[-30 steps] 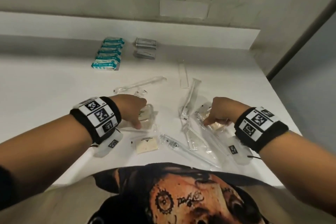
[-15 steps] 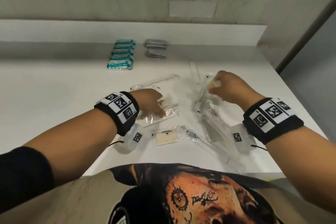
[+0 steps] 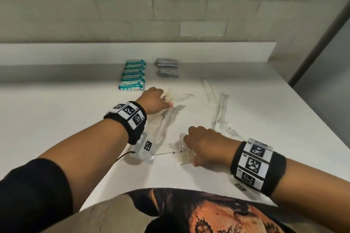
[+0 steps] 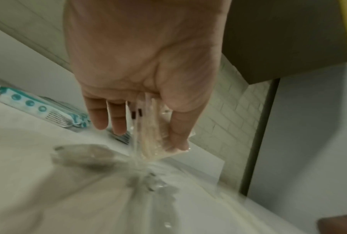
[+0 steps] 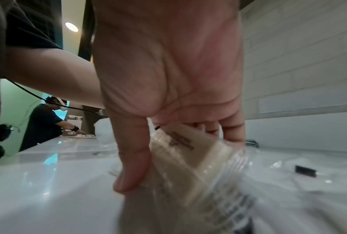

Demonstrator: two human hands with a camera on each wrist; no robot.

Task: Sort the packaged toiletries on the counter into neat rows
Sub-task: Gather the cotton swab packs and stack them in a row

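My left hand point(image 3: 164, 100) reaches toward the far middle of the white counter point(image 3: 56, 119) and pinches a clear packet with a beige pad point(image 3: 167, 95) just off the surface. In the left wrist view, thumb and fingers of the left hand point(image 4: 148, 137) hold that packet point(image 4: 152, 139). My right hand point(image 3: 191, 150) is near the front edge, gripping another clear packet with a beige pad point(image 3: 184, 158). The right wrist view shows the right hand point(image 5: 180, 159) with thumb and fingers curled round that packet point(image 5: 190, 152).
A row of teal packets point(image 3: 133, 74) and two stacks of grey sachets point(image 3: 167, 67) lie by the back wall. Long clear packets lie loose: one under my left wrist point(image 3: 162, 128), two at the right point(image 3: 221, 109) point(image 3: 209, 89). The counter's edge runs along the right.
My left hand has carried its packet away from me toward the teal row. My right hand has come back from the far middle to the front and taken hold of a beige-pad packet.
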